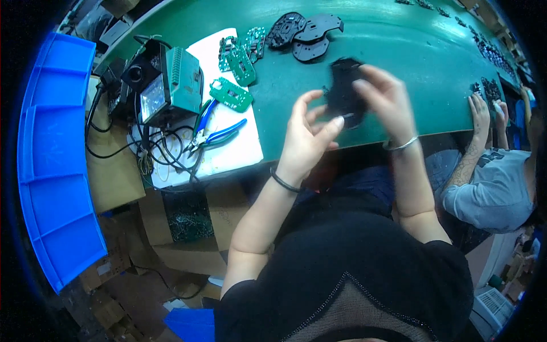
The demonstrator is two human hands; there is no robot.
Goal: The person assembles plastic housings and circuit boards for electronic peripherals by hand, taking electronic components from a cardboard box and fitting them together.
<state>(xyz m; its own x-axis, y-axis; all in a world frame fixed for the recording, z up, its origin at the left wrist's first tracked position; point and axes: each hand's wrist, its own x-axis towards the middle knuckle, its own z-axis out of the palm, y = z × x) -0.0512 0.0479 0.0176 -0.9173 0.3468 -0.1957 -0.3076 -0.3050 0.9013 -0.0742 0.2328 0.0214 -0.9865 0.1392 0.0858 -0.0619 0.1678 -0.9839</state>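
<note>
Over the front part of the green bench I have a black plastic casing piece [345,94], with a small light spot near its lower end. My left hand [307,128] grips its lower left side, the thumb lying across the bottom end. My right hand [388,100] is slightly blurred and closes on the upper right edge, thumb over the face of the piece. Beyond it lie more black casing pieces [310,51], grouped together. Several green circuit boards [231,94] rest to the left, on and beside a white sheet [242,145].
Blue-handled cutters [219,134] lie on the sheet beside a teal soldering station [181,80] with tangled black cables [165,149]. A blue compartmented rack [60,154] stands far left. At right, a co-worker in a grey shirt [490,185] works at the green bench [421,51] near small dark parts [490,54].
</note>
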